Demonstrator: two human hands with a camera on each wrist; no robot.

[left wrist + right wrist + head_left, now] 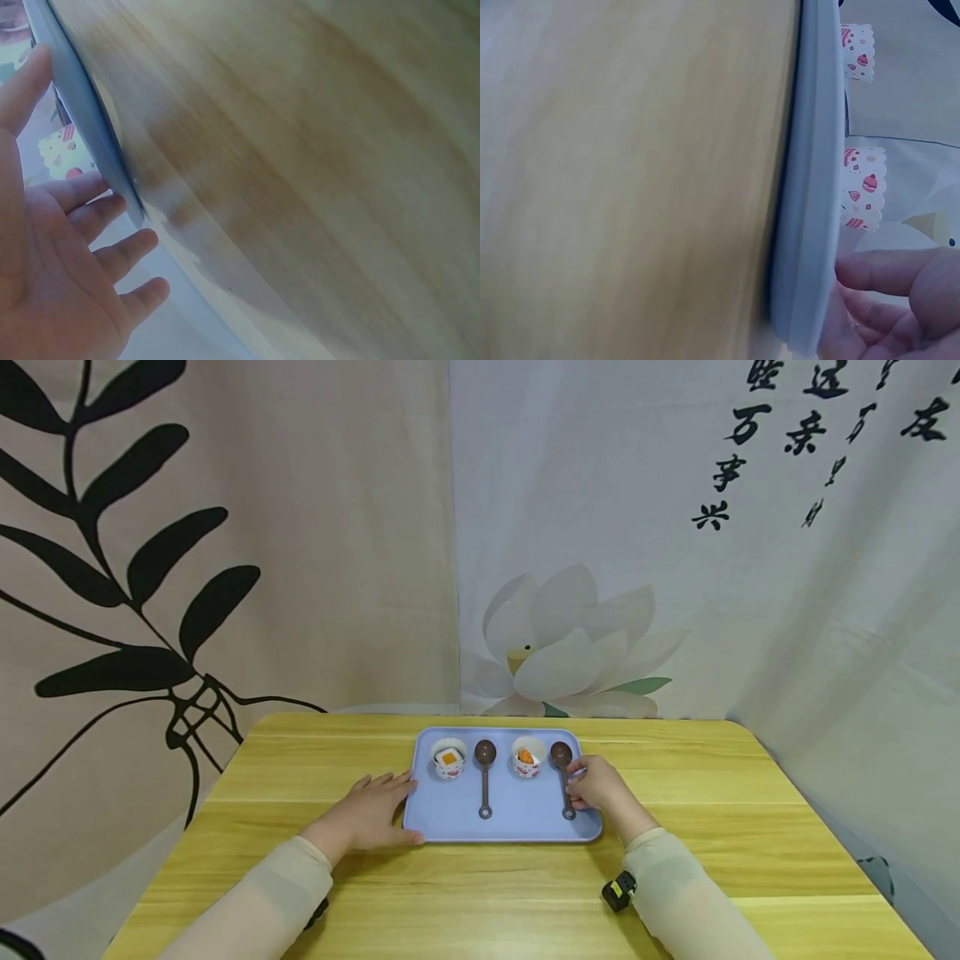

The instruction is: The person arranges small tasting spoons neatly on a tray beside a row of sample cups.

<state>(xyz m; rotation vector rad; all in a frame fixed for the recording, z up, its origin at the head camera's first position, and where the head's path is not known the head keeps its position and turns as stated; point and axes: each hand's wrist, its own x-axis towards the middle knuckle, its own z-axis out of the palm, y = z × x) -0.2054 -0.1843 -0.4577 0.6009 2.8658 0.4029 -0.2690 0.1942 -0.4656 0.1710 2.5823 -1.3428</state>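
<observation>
On a light blue tray (450,814) lie two brown spoons with ring-ended handles. My right hand (598,789) reaches over the tray's right rim, its curled fingertips at the handle of the right spoon (566,789); in the right wrist view the tray wall hides that spoon. My left hand (371,814) rests along the tray's left edge, fingers extended and thumb at the near corner. The other spoon (485,785) lies between two patterned paper cups. The left cup (448,760) holds a white and orange piece, the right cup (527,762) an orange piece.
The tray sits near the far side of a wooden table (517,902). Behind the table hang printed curtains (375,543) with black leaves, a pale lotus and dark lettering. A small black device (618,891) is strapped at my right wrist.
</observation>
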